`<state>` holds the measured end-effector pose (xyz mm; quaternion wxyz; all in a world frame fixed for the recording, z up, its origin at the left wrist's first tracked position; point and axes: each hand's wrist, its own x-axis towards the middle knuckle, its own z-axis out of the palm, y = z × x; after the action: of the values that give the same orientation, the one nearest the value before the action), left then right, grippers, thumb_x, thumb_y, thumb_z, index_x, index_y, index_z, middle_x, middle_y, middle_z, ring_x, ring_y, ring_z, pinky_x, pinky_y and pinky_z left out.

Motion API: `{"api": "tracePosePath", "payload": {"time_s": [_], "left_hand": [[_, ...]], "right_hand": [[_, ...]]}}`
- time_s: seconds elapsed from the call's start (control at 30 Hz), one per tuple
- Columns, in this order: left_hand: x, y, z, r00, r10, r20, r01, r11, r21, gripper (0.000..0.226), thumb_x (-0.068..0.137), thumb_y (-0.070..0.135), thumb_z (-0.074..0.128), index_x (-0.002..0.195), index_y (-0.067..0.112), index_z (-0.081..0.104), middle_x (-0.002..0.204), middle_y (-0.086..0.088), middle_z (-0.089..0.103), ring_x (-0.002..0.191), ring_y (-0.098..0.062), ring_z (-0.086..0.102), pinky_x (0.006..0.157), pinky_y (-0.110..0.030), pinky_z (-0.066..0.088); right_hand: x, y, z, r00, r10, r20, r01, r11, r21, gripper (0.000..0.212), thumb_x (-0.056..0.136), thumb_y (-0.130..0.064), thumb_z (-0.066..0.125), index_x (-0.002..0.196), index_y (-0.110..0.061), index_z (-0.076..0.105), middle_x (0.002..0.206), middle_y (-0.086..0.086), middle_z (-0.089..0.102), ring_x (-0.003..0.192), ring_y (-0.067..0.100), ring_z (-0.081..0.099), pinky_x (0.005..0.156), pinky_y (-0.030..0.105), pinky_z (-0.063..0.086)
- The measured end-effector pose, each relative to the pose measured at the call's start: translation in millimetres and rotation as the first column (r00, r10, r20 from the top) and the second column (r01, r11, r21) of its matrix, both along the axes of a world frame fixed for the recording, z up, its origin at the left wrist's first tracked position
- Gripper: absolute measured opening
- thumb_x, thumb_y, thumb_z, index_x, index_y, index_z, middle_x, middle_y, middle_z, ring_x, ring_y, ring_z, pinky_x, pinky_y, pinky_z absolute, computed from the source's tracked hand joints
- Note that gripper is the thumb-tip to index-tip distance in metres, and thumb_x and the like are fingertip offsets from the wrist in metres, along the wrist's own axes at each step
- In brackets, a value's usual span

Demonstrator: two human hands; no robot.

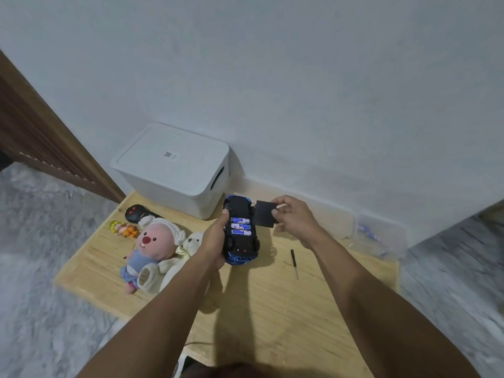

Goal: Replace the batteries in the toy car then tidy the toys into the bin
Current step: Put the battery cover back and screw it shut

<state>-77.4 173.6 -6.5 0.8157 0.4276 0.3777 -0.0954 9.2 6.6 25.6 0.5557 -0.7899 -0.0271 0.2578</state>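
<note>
Left hand point(215, 241) is gripping the flipped toy car point(241, 236), right hand point(293, 216) pinching its battery cover point(264, 214); battery point(240, 227) labels are too blurry to read.

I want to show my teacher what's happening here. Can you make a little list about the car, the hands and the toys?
car: blue toy car, upside down, three batteries showing
left hand: holds the car
right hand: pinches the black battery cover
screwdriver: lies on the wooden table
toys: pink plush, white plush
bin: white, lid on
</note>
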Motion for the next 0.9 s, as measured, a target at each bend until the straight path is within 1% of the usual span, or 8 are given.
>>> {"api": "tracePosePath", "payload": {"time_s": [0.07, 0.17, 0.27, 0.4, 0.47, 0.6, 0.73, 0.9], "left_hand": [[1, -5, 4, 1.0, -0.027, 0.008, 0.027, 1.0, 0.006, 0.056, 0.097, 0.051, 0.045, 0.122, 0.004, 0.062, 0.104, -0.021, 0.072, 0.082, -0.034, 0.071, 0.066, -0.04, 0.06], [3, -11, 8, 0.998, -0.057, 0.018, 0.056, 0.998, 0.026, 0.054, 0.097, 0.051, 0.045, 0.122, 0.006, 0.062, 0.106, -0.019, 0.072, 0.082, -0.032, 0.072, 0.067, -0.038, 0.059], [6, -16, 10, 0.995, -0.093, 0.022, 0.092, 0.994, 0.05, 0.054, 0.097, 0.051, 0.044, 0.121, 0.006, 0.064, 0.108, -0.018, 0.072, 0.086, -0.032, 0.071, 0.074, -0.039, 0.058], [8, -22, 13, 0.989, -0.147, 0.033, 0.144, 0.987, 0.071, 0.057, 0.097, 0.053, 0.043, 0.12, 0.006, 0.065, 0.112, -0.019, 0.071, 0.095, -0.035, 0.069, 0.084, -0.042, 0.057], [9, -25, 14, 0.987, -0.157, 0.038, 0.154, 0.986, 0.065, 0.057, 0.097, 0.053, 0.043, 0.119, 0.007, 0.066, 0.113, -0.02, 0.07, 0.096, -0.035, 0.069, 0.083, -0.043, 0.057], [9, -30, 14, 0.984, -0.173, 0.049, 0.17, 0.984, 0.046, 0.052, 0.098, 0.051, 0.043, 0.114, 0.008, 0.068, 0.107, -0.017, 0.072, 0.09, -0.034, 0.07, 0.077, -0.04, 0.058], [8, -31, 12, 0.983, -0.184, 0.03, 0.182, 0.982, 0.046, 0.049, 0.097, 0.05, 0.045, 0.107, 0.009, 0.07, 0.099, -0.015, 0.074, 0.087, -0.033, 0.07, 0.08, -0.042, 0.057], [7, -32, 12, 0.983, -0.184, 0.015, 0.183, 0.982, 0.055, 0.049, 0.097, 0.05, 0.046, 0.109, 0.008, 0.069, 0.101, -0.017, 0.073, 0.088, -0.034, 0.07, 0.078, -0.041, 0.057]], "right_hand": [[1, -1, 8, 0.997, 0.051, 0.054, -0.05, 0.999, -0.017, 0.022, 0.096, -0.006, 0.051, 0.103, -0.021, 0.065, 0.091, 0.007, 0.063, 0.084, 0.016, 0.061, 0.067, 0.03, 0.054], [2, -1, 12, 0.989, 0.112, 0.098, -0.114, 0.994, 0.005, 0.019, 0.092, -0.007, 0.059, 0.103, -0.021, 0.067, 0.086, 0.01, 0.065, 0.081, 0.019, 0.062, 0.07, 0.036, 0.054], [2, -1, 13, 0.985, 0.11, 0.136, -0.111, 0.994, 0.002, 0.013, 0.086, -0.007, 0.069, 0.096, -0.015, 0.065, 0.081, 0.007, 0.068, 0.076, 0.017, 0.063, 0.069, 0.031, 0.049], [3, -2, 15, 0.973, 0.14, 0.181, -0.139, 0.99, -0.018, 0.011, 0.087, -0.009, 0.069, 0.086, -0.02, 0.066, 0.075, 0.007, 0.067, 0.076, 0.015, 0.062, 0.074, 0.033, 0.05], [2, -3, 15, 0.968, 0.16, 0.194, -0.159, 0.987, -0.023, 0.012, 0.087, -0.008, 0.068, 0.085, -0.019, 0.066, 0.075, 0.004, 0.066, 0.077, 0.016, 0.063, 0.075, 0.034, 0.052], [0, -4, 15, 0.952, 0.212, 0.221, -0.211, 0.977, -0.028, 0.018, 0.087, -0.005, 0.067, 0.08, -0.022, 0.065, 0.075, -0.004, 0.064, 0.075, 0.013, 0.061, 0.067, 0.025, 0.048], [0, -5, 13, 0.94, 0.259, 0.222, -0.255, 0.966, -0.046, 0.021, 0.088, -0.005, 0.066, 0.08, -0.024, 0.065, 0.074, -0.007, 0.063, 0.071, 0.007, 0.059, 0.065, 0.021, 0.045], [0, -5, 14, 0.93, 0.304, 0.205, -0.301, 0.952, -0.05, 0.012, 0.089, -0.003, 0.065, 0.089, -0.015, 0.067, 0.079, -0.007, 0.065, 0.074, 0.006, 0.061, 0.064, 0.017, 0.045]]}}
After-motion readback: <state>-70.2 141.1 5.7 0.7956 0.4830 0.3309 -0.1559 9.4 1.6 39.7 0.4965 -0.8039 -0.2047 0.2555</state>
